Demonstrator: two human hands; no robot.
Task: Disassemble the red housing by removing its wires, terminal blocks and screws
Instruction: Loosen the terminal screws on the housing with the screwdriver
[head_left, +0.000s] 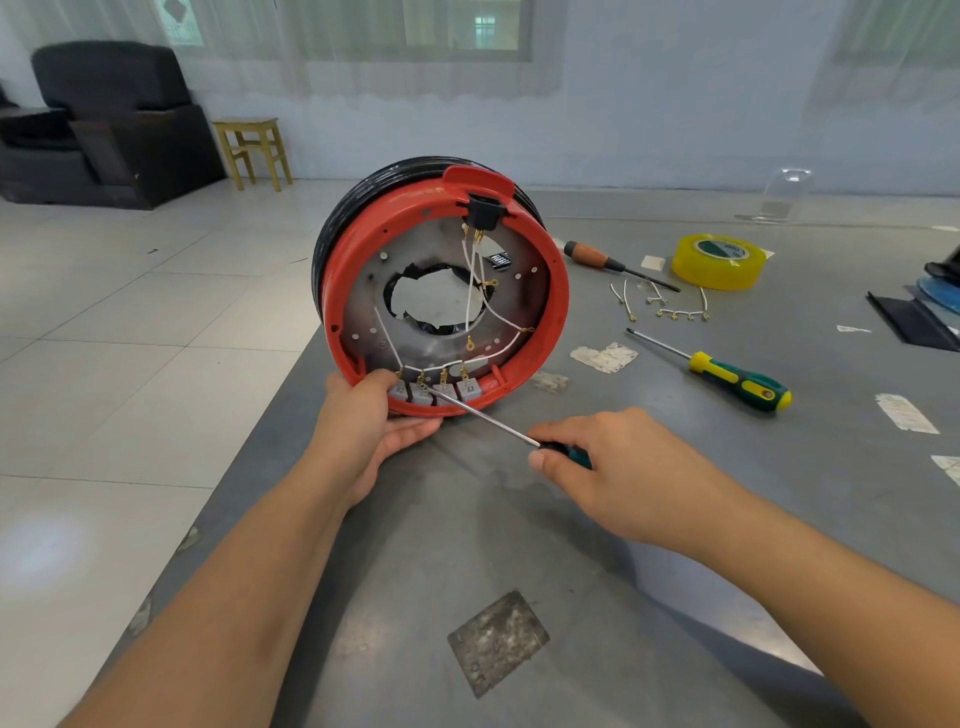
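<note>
Red plastic forms the round housing (558, 306), which stands on its edge near the left border of the grey table (519, 545), with its open side turned to the person, probably so the inside parts are easy to reach. The left hand (363, 421) grips the rim at about 7 o'clock, fingers curled under it and thumb on the inside, which keeps the round body from rolling. The right hand (613, 462) has its fingers closed around the handle of a screwdriver (480, 413). The tip of this tool meets the row of grey terminal blocks (441, 392) at 6 o'clock. White wires (475, 291) run from these blocks up to the black socket (485, 210) at 12 o'clock, so I judge the blocks are being loosened first. Some loose wires (660, 306), a yellow-green screwdriver (727, 376), a wooden-handled screwdriver (608, 262) and yellow tape (719, 260) lie to the right, within reach.
</note>
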